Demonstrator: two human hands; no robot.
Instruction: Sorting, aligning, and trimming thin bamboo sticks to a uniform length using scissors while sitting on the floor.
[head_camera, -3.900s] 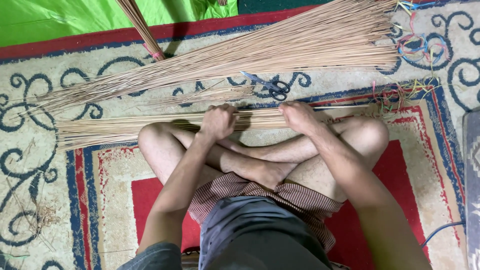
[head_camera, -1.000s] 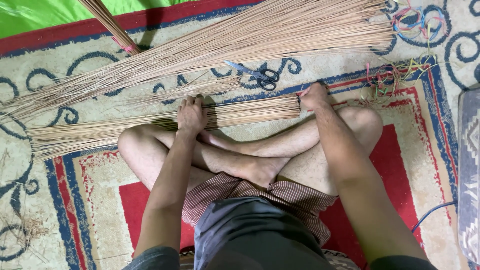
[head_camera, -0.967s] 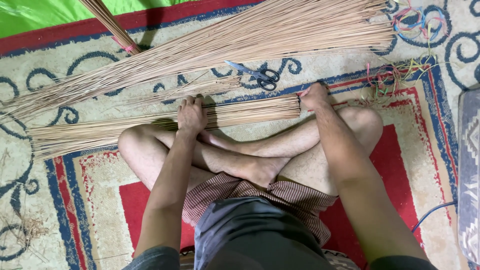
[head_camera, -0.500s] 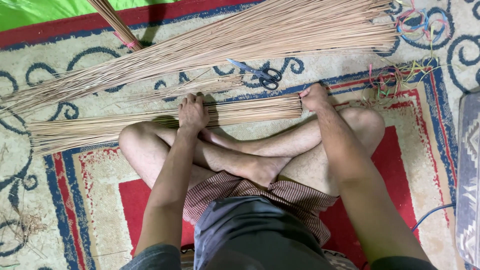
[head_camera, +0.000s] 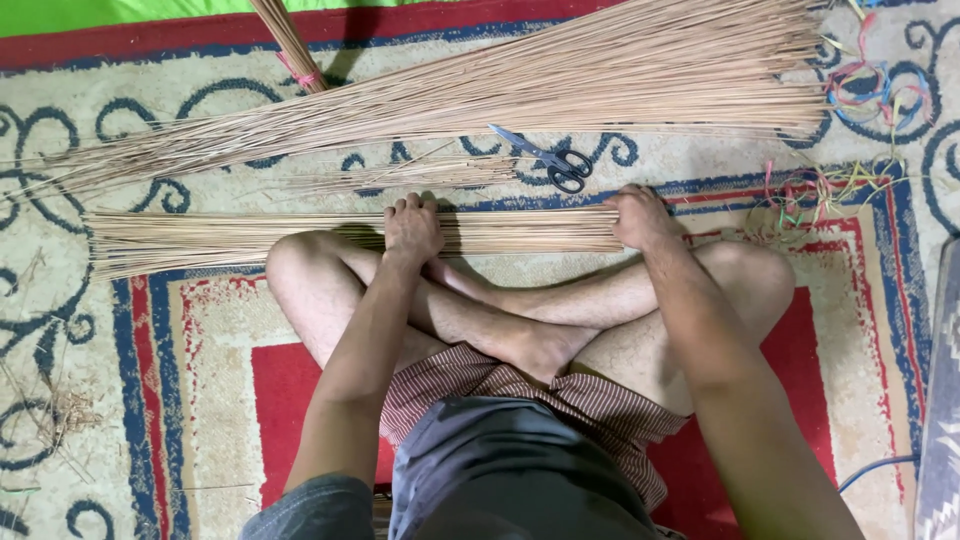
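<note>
Left hand and right hand clenched on thin tan stick bundle, pinning it level; black-handled scissors just beyond bundle.

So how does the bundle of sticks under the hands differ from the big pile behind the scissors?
The held bundle is slim, packed tight and lies level; the big pile is far wider, fans out and slants upward to the right. The left hand and right hand grip the held bundle; nothing touches the big pile. Both are thin tan sticks on the carpet.
</note>
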